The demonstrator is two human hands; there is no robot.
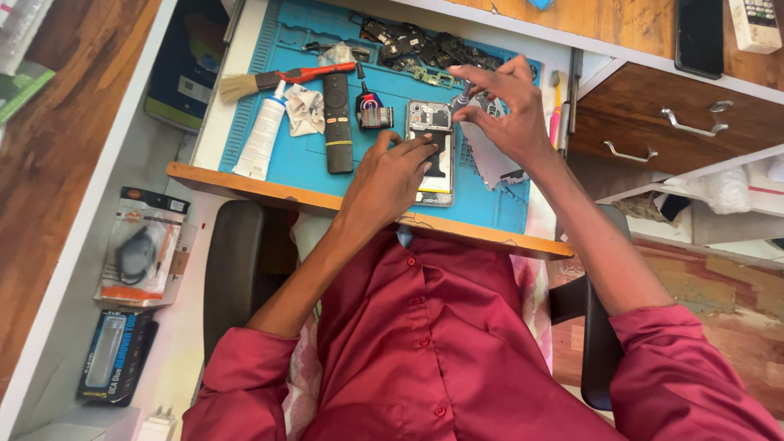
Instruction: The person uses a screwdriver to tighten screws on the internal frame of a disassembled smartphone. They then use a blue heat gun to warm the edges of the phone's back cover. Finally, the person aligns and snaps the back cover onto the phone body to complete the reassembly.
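- Phone repair workshop, small bench setup.
- Blue repair mat point(294, 167) covers the surface, with an opened phone point(431, 155) lying on it.
- Pile of small phone parts point(425, 45) at the mat's far edge.
- Brush point(261, 80), white tube point(261, 135), small glue bottle point(367, 102) close by.
- Packaged tools point(139, 253) on the side shelf.

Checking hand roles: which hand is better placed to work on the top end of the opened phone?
Right. The right hand hovers at the top of the opened phone, fingertips pinching something small. The left hand lies flat on it, pinning it to the blue mat.
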